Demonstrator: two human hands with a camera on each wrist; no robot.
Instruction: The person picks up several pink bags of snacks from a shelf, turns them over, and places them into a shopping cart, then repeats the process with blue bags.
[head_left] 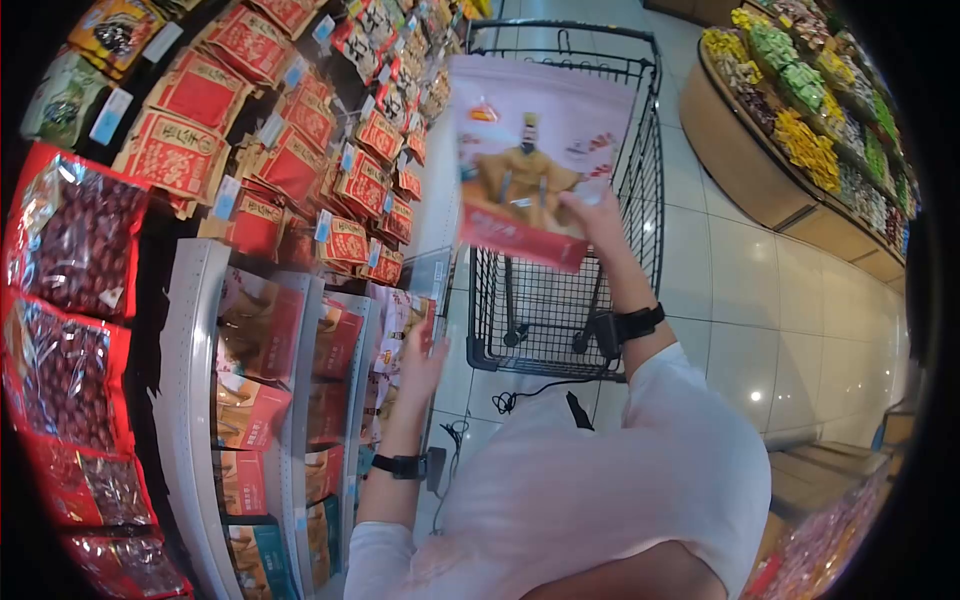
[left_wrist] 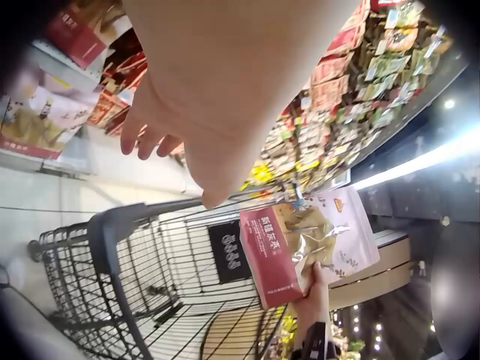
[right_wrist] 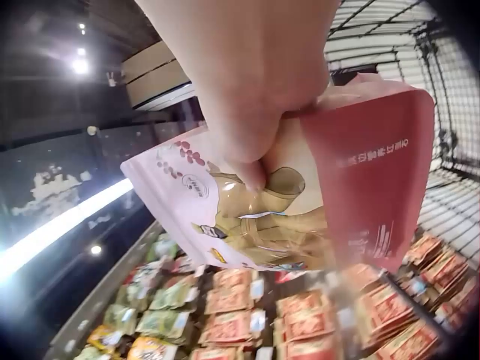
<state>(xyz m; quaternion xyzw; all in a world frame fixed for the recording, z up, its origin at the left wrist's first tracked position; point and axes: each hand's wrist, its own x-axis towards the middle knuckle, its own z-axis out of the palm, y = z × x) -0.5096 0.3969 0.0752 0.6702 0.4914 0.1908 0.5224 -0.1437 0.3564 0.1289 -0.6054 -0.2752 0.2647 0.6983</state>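
A pink and red bag with a robed figure printed on it is held over the shopping cart by my right hand, which pinches its edge. In the right wrist view my thumb lies across the front of the bag, the right hand gripping from above. My left hand is beside the shelf of similar bags; in the left wrist view that hand has its fingers loosely bent and holds nothing. The same bag shows there beyond the cart's handle.
The black wire cart stands on the tiled floor ahead. Red and brown packets and bags of dates fill the shelves at left. A rounded display of wrapped sweets stands at right, cartons at lower right.
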